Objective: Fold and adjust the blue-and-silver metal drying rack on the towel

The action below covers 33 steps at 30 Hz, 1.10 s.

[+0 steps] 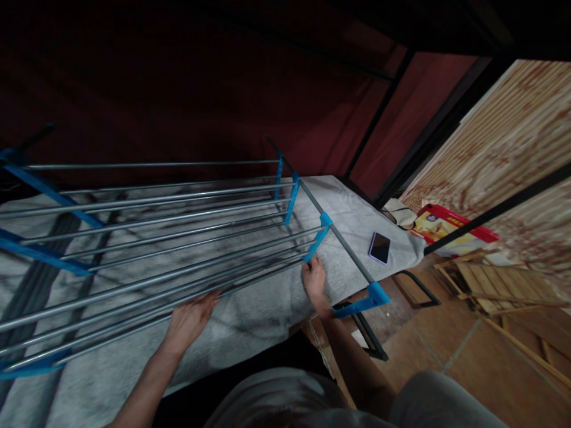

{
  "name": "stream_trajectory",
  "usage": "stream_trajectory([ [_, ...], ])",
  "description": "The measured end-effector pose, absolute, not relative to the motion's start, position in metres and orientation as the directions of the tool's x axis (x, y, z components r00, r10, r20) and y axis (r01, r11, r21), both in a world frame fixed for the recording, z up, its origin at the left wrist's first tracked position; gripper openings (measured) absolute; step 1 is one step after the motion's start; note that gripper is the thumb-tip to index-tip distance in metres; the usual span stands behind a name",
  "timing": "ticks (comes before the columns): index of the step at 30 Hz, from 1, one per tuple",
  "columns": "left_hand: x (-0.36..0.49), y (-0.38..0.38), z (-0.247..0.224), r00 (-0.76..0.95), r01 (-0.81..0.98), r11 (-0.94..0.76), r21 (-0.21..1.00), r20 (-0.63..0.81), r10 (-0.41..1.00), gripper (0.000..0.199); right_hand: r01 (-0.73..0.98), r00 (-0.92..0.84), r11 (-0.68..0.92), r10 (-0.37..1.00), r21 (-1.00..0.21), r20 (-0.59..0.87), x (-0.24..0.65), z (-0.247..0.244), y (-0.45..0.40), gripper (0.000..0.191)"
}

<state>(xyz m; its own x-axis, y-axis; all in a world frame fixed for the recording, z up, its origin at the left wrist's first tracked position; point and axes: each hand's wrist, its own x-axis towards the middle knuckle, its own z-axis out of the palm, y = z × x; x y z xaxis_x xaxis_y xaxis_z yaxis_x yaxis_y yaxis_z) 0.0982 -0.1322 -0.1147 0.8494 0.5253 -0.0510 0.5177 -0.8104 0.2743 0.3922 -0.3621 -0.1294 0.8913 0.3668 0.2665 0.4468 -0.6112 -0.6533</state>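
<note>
A drying rack (pixel 178 270) of grey metal rods and blue plastic brackets lies across a grey cloth. My left hand (pixel 193 316) is closed around its front rod near the middle, fingertips partly hidden beneath the metal. At the right end of the rods, my right hand (pixel 314 279) has its curled fingers on the lower end of a blue bracket (pixel 317 239). Past my right forearm, another blue bracket (pixel 363 301) sticks out with no rods in it. A grey tube (pixel 350 249) joins it to the brackets farther back.
A phone (pixel 379 248) lies on the grey cloth (pixel 263 321) to the right. Beyond it are a red and yellow box (pixel 452 229) and a folded wooden chair (pixel 504 285) on the tiled floor. Dark metal posts (pixel 379 113) rise by the dark red wall (pixel 178 89).
</note>
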Motion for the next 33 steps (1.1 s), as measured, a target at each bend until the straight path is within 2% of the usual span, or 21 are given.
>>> stream_trajectory([
  [10, 0.100, -0.130, -0.109, 0.846, 0.532, -0.802, 0.272, -0.129, 0.517, 0.052, 0.457, 0.889, -0.636, 0.344, -0.622, 0.302, 0.387, -0.129, -0.360, 0.024],
  [18, 0.103, -0.129, -0.107, 0.853, 0.522, -0.811, 0.264, -0.139, 0.503, 0.049, 0.490, 0.872, -0.629, 0.345, -0.604, 0.348, 0.386, -0.132, -0.359, 0.028],
  [21, 0.104, -0.135, -0.107, 0.868, 0.490, -0.819, 0.298, -0.081, 0.490, 0.046, 0.495, 0.869, -0.615, 0.346, -0.613, 0.355, 0.388, -0.135, -0.359, 0.030],
  [25, 0.081, -0.149, -0.107, 0.838, 0.438, -0.830, 0.344, 0.177, 0.516, 0.042, 0.468, 0.878, -0.540, 0.375, -0.699, 0.298, 0.394, -0.139, -0.364, 0.039],
  [28, 0.034, -0.158, -0.110, 0.646, 0.506, -0.748, 0.429, 0.387, 0.658, 0.036, 0.417, 0.888, -0.450, 0.386, -0.790, 0.249, 0.401, -0.142, -0.369, 0.049],
  [31, -0.023, -0.164, -0.113, 0.257, 0.641, -0.527, 0.557, 0.491, 0.832, 0.031, 0.368, 0.879, -0.321, 0.426, -0.873, 0.214, 0.410, -0.144, -0.371, 0.051],
  [33, -0.051, -0.164, -0.112, 0.030, 0.686, -0.389, 0.614, 0.511, 0.859, 0.029, 0.336, 0.874, -0.297, 0.452, -0.894, 0.178, 0.415, -0.146, -0.370, 0.052],
])
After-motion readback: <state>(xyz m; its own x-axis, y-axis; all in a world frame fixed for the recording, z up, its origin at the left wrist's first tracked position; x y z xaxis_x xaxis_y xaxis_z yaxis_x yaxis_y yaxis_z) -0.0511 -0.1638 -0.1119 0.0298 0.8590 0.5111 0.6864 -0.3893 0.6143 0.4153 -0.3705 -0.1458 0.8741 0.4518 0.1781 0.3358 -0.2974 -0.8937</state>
